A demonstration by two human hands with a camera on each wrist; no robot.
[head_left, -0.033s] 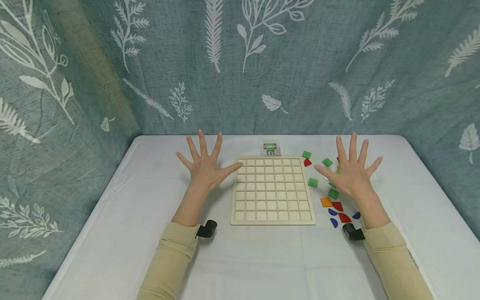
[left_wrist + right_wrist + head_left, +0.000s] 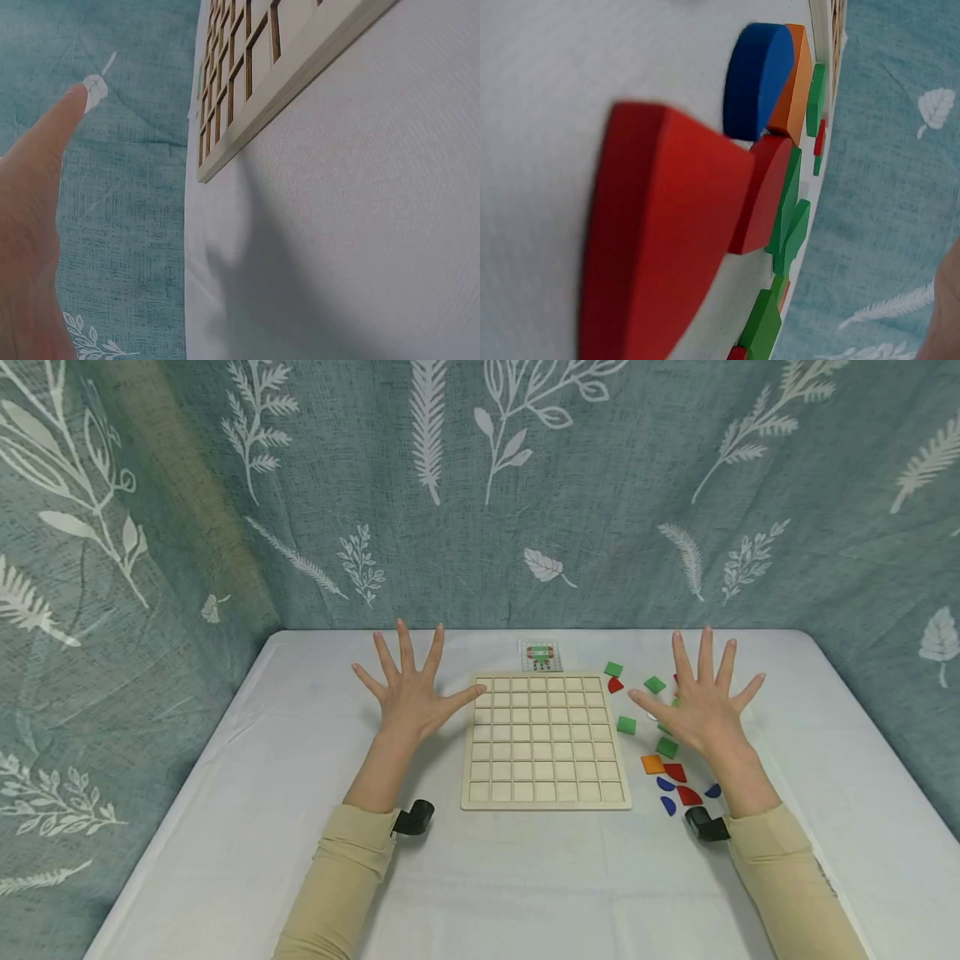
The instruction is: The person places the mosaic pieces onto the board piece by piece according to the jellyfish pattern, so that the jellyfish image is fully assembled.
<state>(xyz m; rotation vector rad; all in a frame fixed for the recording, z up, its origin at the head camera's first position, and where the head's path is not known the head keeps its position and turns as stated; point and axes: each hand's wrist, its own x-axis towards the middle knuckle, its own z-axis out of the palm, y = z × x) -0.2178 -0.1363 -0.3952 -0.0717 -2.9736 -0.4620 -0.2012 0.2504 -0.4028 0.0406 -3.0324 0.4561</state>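
Fingers spread wide, my left hand (image 2: pixel 410 700) hovers over the table at the left of a pale wooden grid board (image 2: pixel 544 804), its thumb overlapping the board's upper left corner in the head view. My right hand (image 2: pixel 703 712), also spread and holding nothing, is above the flat coloured pieces at the board's right and hides some of them. Among these are green squares (image 2: pixel 626 725), an orange square (image 2: pixel 652 764), red quarter-circles (image 2: pixel 688 796) and blue half-circles (image 2: pixel 667 806). In the right wrist view, a red piece (image 2: pixel 682 217) looms close, with a blue piece (image 2: pixel 757 82) beyond it.
A small card (image 2: pixel 540 656) with a green and red picture on a grid lies behind the board. White cloth covers the table (image 2: pixel 525 893). A blue-green curtain (image 2: pixel 465 560) with white leaf prints hangs behind and along both sides. Each wrist carries a black camera (image 2: pixel 415 818).
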